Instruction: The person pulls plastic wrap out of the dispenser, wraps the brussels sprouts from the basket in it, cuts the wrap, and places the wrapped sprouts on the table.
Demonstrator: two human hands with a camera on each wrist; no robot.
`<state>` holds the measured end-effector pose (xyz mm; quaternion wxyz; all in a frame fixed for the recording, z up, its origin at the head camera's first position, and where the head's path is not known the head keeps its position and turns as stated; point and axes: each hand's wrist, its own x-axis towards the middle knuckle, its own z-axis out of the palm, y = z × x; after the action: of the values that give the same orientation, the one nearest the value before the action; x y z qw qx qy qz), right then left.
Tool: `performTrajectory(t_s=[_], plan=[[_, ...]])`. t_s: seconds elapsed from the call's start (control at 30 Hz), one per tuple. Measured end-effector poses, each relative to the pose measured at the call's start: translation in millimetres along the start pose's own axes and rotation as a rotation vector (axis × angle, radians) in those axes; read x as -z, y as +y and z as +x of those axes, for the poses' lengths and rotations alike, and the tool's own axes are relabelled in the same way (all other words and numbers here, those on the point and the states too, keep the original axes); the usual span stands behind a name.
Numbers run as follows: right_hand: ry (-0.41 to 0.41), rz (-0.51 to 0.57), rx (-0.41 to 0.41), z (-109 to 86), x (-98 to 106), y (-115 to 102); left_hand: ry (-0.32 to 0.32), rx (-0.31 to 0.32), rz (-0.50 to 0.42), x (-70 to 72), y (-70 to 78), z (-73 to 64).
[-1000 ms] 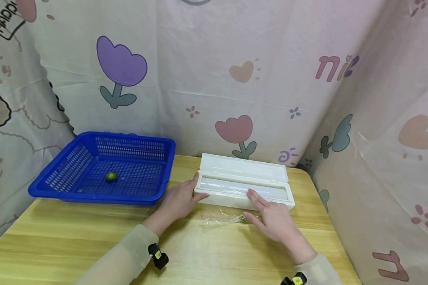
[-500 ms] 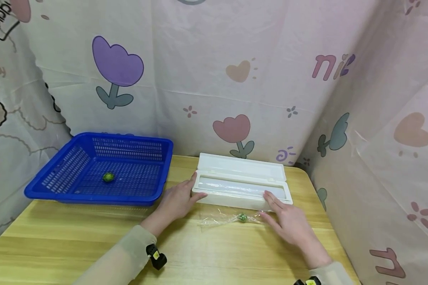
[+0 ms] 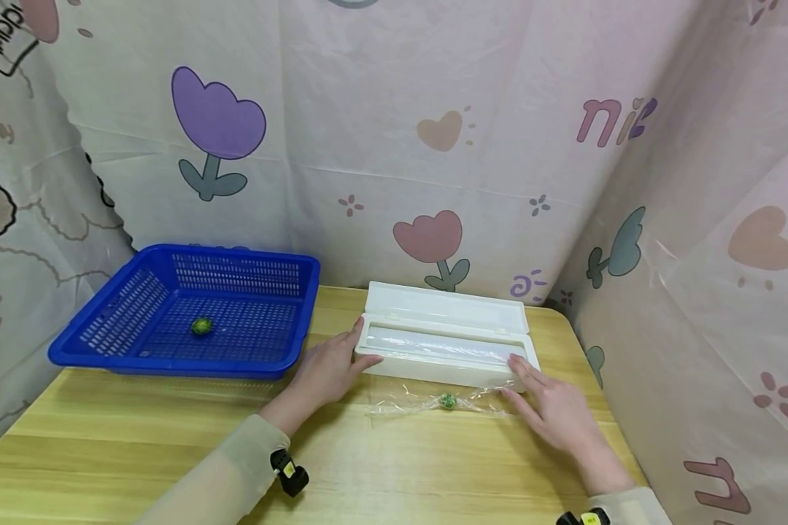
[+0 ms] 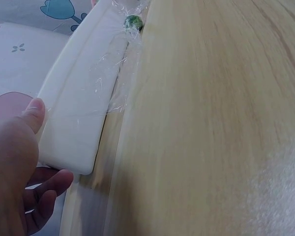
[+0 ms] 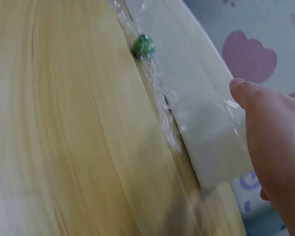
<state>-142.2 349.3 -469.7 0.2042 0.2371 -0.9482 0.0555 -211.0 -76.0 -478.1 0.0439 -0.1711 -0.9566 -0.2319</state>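
Observation:
A white cling film box [image 3: 420,370] lies on the table with its lid [image 3: 446,306] tipped open to the back. Inside is a roll of clear cling film [image 3: 443,344]. At the left end of the box, my left hand [image 3: 325,370] grips it, thumb on the front and fingers round the end. My right hand [image 3: 561,415] rests extended fingertips on the right end, over the film. A small round green item [image 3: 447,401], wrapped in film with twisted ends, lies in front of the box; it also shows in the right wrist view as a green ball [image 5: 143,46].
On the left stands a blue plastic basket [image 3: 190,368] with one small round green item [image 3: 201,326] inside. A printed curtain [image 3: 341,131] hangs behind the table [image 3: 394,467] and along both sides.
My right hand has slid rightward along the front of the box to its right end, uncovering the wrapped green item. My left hand keeps its hold on the left end.

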Motion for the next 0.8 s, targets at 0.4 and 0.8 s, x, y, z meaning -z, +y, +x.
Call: performTrajectory(t_s=[0.4, 0.8], plan=[[0.074, -0.012, 0.006, -11.2, 2, 18, -0.010, 0.010, -0.009, -1.8, 0.6, 1.9], [0.065, -0.021, -0.009, -20.5, 7, 26, 0.001, 0.009, -0.006, -2.4, 0.7, 0.8]])
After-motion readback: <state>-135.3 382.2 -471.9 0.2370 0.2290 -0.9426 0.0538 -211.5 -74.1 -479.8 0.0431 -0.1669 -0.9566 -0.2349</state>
